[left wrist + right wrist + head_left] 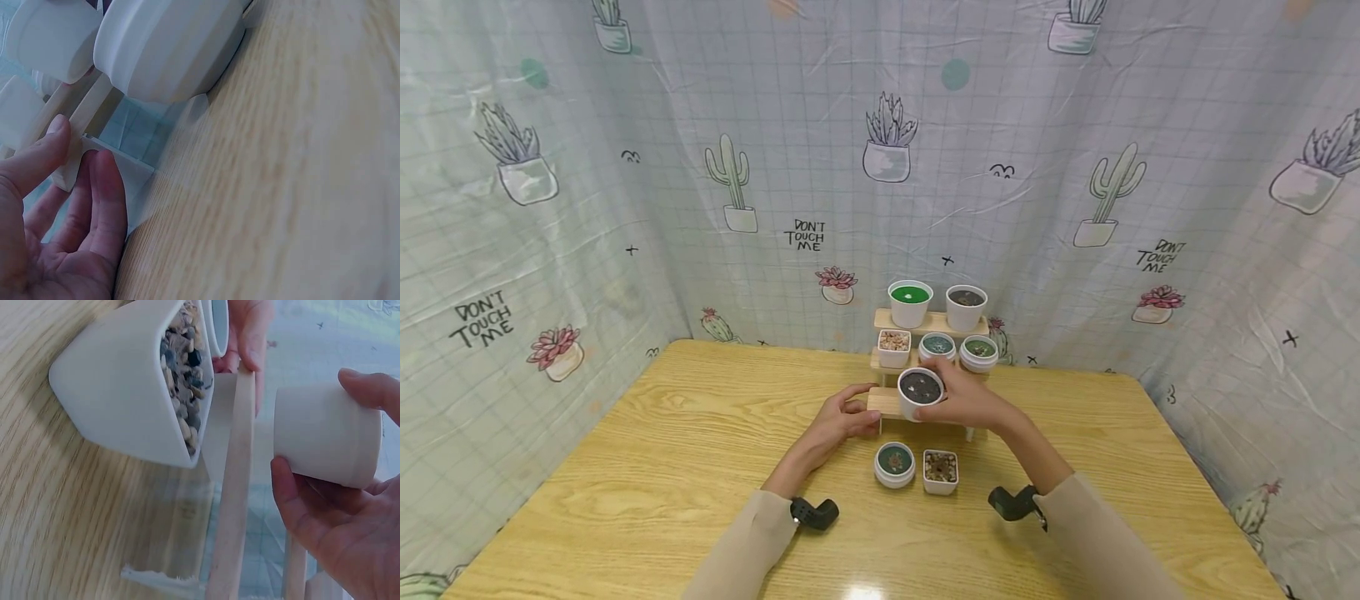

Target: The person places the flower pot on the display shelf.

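My right hand [958,400] grips a round white pot [917,408] with dark fill, thumb and fingers around its sides. In the right wrist view a narrow gap shows between the pot's base [284,428] and the lowest board [234,481] of a stepped wooden stand. My left hand [842,414] pinches the left end of that board [883,401], thumb on one face and fingers curled under the other. On the middle step sit a square pebble pot [894,354] and two low round pots; the green-topped one [979,358] is at the right.
Two taller white pots stand on the top step, one with a bright green surface [910,308], one dark [966,312]. In front of the stand, a low round pot [894,471] and a square pebble pot [941,479] rest on the wooden table [700,433]. A printed curtain [820,100] hangs behind.
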`<state>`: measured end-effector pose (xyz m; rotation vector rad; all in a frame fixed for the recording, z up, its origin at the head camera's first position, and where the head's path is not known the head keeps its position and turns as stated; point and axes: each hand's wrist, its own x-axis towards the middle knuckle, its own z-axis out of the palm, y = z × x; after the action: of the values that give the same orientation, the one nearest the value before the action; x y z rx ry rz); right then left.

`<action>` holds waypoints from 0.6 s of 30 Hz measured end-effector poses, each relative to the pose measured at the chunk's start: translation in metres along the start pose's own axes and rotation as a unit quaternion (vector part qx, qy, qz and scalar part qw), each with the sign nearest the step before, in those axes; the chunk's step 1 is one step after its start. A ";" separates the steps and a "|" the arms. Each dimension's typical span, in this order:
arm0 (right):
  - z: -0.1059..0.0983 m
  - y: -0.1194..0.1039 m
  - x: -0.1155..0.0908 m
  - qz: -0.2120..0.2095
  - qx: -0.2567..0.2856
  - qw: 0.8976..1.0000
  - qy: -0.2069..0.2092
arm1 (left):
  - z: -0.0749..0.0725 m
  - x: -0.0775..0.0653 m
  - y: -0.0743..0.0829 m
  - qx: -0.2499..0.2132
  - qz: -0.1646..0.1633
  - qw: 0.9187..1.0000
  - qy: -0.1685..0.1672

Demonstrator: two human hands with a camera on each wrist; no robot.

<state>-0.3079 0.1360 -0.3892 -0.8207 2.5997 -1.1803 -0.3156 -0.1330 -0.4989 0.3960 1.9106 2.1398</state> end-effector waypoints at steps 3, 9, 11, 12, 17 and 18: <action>0.004 -0.001 0.002 -0.001 -0.011 1.000 0.007 | 0.000 0.000 0.000 0.000 -0.002 1.000 0.000; 0.011 -0.004 0.008 0.001 -0.012 1.000 0.011 | 0.000 0.001 0.000 -0.002 0.000 1.000 -0.001; 0.014 -0.006 0.010 0.002 -0.005 1.000 0.011 | 0.000 0.001 0.000 -0.002 0.001 1.000 0.000; 0.016 -0.006 0.011 0.005 0.000 1.000 0.012 | 0.000 0.000 0.000 -0.002 0.001 1.000 0.000; 0.025 -0.007 0.016 0.006 0.029 0.999 0.023 | -0.001 -0.001 0.000 0.000 0.000 1.000 0.000; 0.027 -0.008 0.016 0.005 0.032 0.999 0.026 | -0.001 -0.001 0.000 0.000 -0.001 1.000 -0.001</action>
<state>-0.3084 0.1060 -0.4003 -0.7740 2.5897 -1.2920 -0.3150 -0.1342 -0.4991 0.3970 1.9097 2.1376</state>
